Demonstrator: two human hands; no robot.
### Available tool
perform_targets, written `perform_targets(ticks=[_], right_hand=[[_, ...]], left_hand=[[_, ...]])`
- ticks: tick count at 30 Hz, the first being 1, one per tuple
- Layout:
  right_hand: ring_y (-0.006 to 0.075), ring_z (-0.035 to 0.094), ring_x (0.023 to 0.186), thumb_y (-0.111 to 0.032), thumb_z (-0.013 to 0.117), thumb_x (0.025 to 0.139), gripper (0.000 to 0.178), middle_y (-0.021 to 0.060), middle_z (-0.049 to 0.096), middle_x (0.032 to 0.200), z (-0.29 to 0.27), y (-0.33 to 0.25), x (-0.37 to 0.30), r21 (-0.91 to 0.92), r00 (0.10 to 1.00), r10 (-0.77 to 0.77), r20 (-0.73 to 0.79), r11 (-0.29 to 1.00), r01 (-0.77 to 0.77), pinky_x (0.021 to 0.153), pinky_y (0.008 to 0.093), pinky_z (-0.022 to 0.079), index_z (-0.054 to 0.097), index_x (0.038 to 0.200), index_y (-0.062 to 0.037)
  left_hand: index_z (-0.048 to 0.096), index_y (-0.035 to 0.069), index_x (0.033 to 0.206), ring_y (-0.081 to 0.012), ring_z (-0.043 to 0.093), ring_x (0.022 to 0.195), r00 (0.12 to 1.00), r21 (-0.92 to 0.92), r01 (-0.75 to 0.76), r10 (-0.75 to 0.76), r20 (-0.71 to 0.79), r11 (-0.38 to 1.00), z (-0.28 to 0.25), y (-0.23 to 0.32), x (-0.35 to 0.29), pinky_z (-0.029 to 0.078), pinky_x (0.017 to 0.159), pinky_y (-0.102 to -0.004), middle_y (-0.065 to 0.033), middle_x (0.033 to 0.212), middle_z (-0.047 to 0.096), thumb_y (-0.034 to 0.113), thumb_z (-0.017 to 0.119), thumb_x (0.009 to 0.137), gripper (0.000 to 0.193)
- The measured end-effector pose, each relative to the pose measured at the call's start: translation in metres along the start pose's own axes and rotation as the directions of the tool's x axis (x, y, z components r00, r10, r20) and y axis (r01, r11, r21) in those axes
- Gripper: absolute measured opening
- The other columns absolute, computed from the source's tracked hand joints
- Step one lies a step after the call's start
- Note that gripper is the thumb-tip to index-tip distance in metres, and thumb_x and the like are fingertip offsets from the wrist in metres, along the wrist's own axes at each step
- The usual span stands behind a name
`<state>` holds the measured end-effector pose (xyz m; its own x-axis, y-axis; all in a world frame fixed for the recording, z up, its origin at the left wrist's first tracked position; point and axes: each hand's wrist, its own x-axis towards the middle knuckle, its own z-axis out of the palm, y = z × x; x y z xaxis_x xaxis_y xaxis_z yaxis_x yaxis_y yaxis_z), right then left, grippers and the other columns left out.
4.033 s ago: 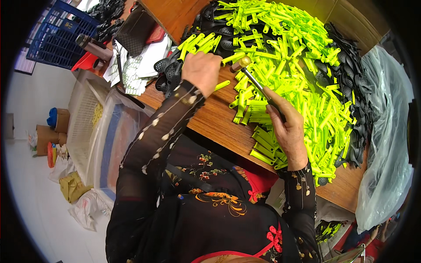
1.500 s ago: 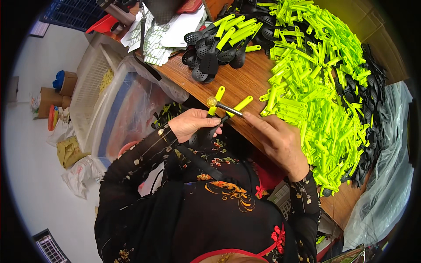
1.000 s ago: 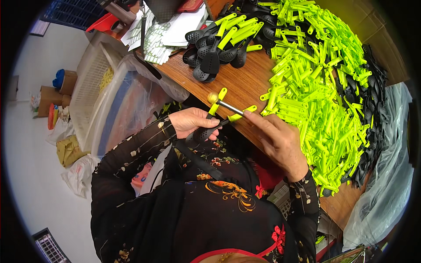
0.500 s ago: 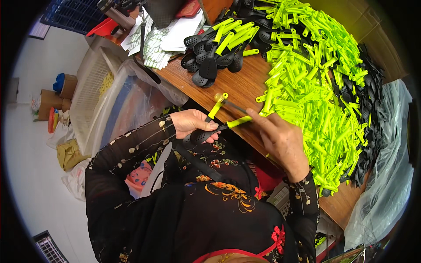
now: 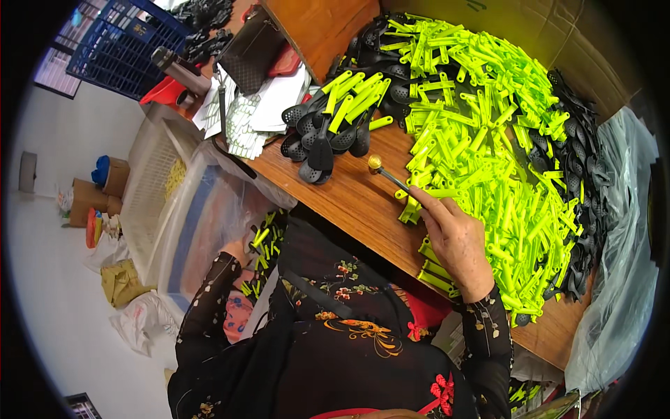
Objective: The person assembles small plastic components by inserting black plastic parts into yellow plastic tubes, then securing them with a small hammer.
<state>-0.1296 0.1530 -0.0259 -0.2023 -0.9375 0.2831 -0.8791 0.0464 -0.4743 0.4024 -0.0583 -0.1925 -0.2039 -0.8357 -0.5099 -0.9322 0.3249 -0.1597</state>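
My right hand [image 5: 457,244] is closed around a small hammer-like tool [image 5: 394,180], a thin metal rod with a round yellowish head. It hovers over the table, by the left edge of a big heap of bright green handles [image 5: 502,202]. Low at the left, my left hand [image 5: 241,250] is beside black kitchen utensils with green handles [image 5: 269,241], next to the plastic-lined bin. Its fingers are mostly hidden. A smaller group of black slotted spoons and turners [image 5: 321,150] with green handles lies on the table.
The wooden table [image 5: 335,206] has its front edge before my body. Black utensil heads [image 5: 583,153] lie behind the green heap, near a clear plastic bag [image 5: 621,209]. Papers [image 5: 241,115], a bag [image 5: 248,52], a thermos [image 5: 180,70] and a blue crate [image 5: 129,42] are far left.
My left hand has left the space before me, where it held black utensils with green handles, and moved down-left beside the bin. My right hand still grips the tool.
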Motion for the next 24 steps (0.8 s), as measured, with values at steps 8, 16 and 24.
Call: perform_targets(ticks=[8, 16, 24], right_hand=[[0.0278, 0.069, 0.067, -0.016, 0.066, 0.098, 0.037, 0.0064, 0.067, 0.086, -0.011, 0.010, 0.001, -0.201, 0.995, 0.089, -0.046, 0.975, -0.097, 0.056, 0.0404, 0.054, 0.069, 0.134, -0.0236], [0.0307, 0.067, 0.066, -0.016, 0.068, 0.098, 0.038, 0.0086, 0.067, 0.083, -0.032, 0.018, -0.006, -0.099, 0.987, 0.148, -0.061, 0.983, -0.153, 0.057, 0.0418, 0.053, 0.069, 0.135, -0.0233], [0.0267, 0.066, 0.073, -0.001, 0.069, 0.095, 0.042, 0.0125, 0.069, 0.089, -0.042, 0.009, -0.013, 0.241, 0.973, 0.184, -0.139, 0.959, -0.147, 0.066, 0.0361, 0.052, 0.070, 0.134, -0.0145]], left_hand=[[0.074, 0.007, 0.105, -0.0313, 0.068, 0.099, 0.382, -0.046, -0.739, 0.361, -0.851, 0.672, -0.282, 0.212, -0.018, 0.051, 0.087, -0.0423, -0.0111, 0.104, 0.072, 0.029, 0.077, 0.092, 0.025], [0.070, 0.009, 0.104, -0.0328, 0.056, 0.114, 0.426, 0.108, -0.600, 0.430, -0.796, 0.793, -0.286, 0.289, 0.051, 0.039, 0.098, -0.0472, -0.0111, 0.116, 0.060, 0.028, 0.082, 0.083, 0.031], [0.074, 0.007, 0.109, -0.0303, 0.072, 0.091, 0.103, 0.136, -0.921, 0.564, -0.819, 0.366, -0.296, 0.292, -0.019, 0.052, 0.092, -0.0430, -0.0090, 0.104, 0.077, 0.011, 0.075, 0.090, 0.020]])
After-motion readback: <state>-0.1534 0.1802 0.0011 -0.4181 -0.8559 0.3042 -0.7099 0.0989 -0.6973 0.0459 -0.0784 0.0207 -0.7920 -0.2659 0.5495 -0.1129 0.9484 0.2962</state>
